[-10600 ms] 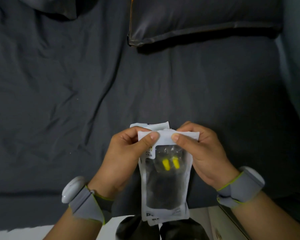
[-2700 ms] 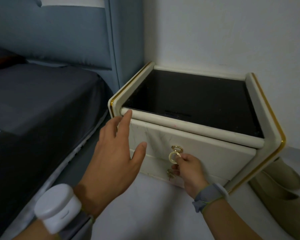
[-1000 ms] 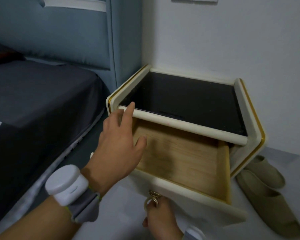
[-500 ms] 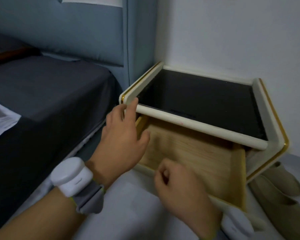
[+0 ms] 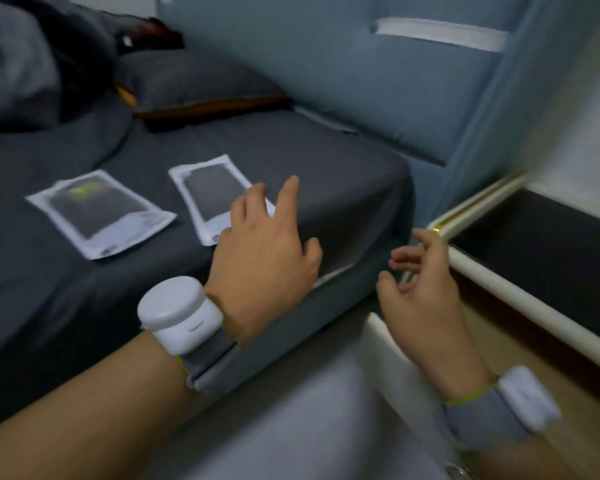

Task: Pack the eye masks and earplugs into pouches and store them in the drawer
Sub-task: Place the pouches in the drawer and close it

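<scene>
Two clear white-edged pouches lie flat on the dark bed sheet. The left pouch [image 5: 99, 213] shows a black eye mask and yellow earplugs. The right pouch [image 5: 210, 197] holds a dark mask, and its near corner is hidden behind my left hand [image 5: 262, 258]. That hand hovers over the bed edge, fingers spread, holding nothing. My right hand [image 5: 421, 299] floats with loosely curled fingers above the left front corner of the pulled-out drawer [image 5: 520, 368], whose wooden inside shows bare. The view is motion-blurred.
The white nightstand [image 5: 548, 237] with a black glass top stands at the right against the blue padded headboard [image 5: 361, 74]. A dark pillow [image 5: 194, 81] and rumpled bedding [image 5: 14, 64] lie at the head of the bed. Pale floor shows below.
My view has swung left from the nightstand to the bed. My left hand left the nightstand rim and moved toward the pouches. My right hand released the handle; the drawer stands pulled out.
</scene>
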`<control>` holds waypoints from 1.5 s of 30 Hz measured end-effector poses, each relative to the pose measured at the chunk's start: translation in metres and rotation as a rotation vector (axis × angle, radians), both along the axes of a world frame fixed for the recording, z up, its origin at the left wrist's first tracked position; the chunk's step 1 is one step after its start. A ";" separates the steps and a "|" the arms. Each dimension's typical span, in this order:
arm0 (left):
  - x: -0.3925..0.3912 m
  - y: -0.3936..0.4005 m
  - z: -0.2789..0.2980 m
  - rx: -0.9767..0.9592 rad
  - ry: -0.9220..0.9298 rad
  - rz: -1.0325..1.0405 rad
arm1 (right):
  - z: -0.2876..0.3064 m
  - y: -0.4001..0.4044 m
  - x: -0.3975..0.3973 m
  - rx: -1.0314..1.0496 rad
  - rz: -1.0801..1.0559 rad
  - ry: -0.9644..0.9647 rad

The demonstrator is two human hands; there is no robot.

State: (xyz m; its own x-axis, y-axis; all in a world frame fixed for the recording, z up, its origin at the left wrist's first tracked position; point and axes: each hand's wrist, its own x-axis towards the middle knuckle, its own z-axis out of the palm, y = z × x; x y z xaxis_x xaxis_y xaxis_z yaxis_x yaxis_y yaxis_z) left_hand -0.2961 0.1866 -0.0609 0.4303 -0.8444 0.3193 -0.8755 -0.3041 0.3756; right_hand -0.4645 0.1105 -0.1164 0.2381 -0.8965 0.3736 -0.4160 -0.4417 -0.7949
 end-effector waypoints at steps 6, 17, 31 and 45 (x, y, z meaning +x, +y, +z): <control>0.064 0.036 0.009 -0.008 -0.018 0.220 | 0.029 -0.015 0.083 -0.031 0.160 0.040; 0.144 0.081 0.001 0.059 0.107 0.536 | 0.066 -0.019 0.191 -0.048 0.337 0.372; 0.155 0.092 -0.003 0.045 0.135 0.558 | 0.065 -0.045 0.256 0.283 0.299 0.652; 0.146 0.082 -0.004 0.043 0.116 0.522 | 0.066 -0.042 0.235 0.460 0.269 0.173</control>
